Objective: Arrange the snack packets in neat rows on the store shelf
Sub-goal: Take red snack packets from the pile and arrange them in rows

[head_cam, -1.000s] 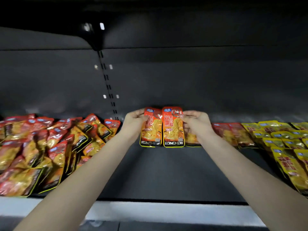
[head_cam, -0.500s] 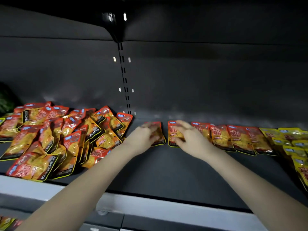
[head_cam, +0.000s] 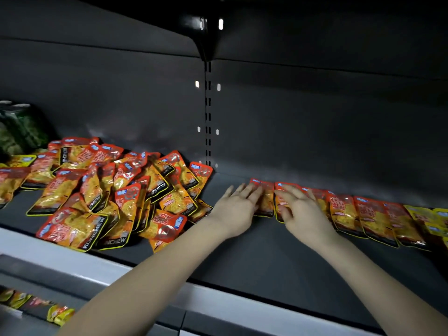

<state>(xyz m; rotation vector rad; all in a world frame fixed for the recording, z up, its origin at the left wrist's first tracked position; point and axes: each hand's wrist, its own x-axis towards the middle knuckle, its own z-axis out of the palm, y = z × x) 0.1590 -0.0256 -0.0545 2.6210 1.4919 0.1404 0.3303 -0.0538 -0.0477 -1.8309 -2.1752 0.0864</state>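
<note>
A row of red-and-orange snack packets [head_cam: 373,217] lies flat along the back of the dark shelf [head_cam: 254,253], running right from the middle. My left hand [head_cam: 236,206] rests with straight fingers on the leftmost packet [head_cam: 266,202] of that row. My right hand [head_cam: 301,209] lies flat with spread fingers on the packet beside it [head_cam: 281,204]. A loose heap of the same packets [head_cam: 109,197] covers the left part of the shelf.
Yellow packets [head_cam: 431,219] continue the row at the far right. A green package [head_cam: 17,129] stands at the back left. A slotted upright [head_cam: 208,112] runs down the back wall. The grey shelf lip [head_cam: 218,301] crosses the front; more packets [head_cam: 58,314] lie on the lower shelf.
Two packets that my hands held upright a second ago now lie flat at the left end of the row. Both hands have opened and lie flat on them. The camera turned left.
</note>
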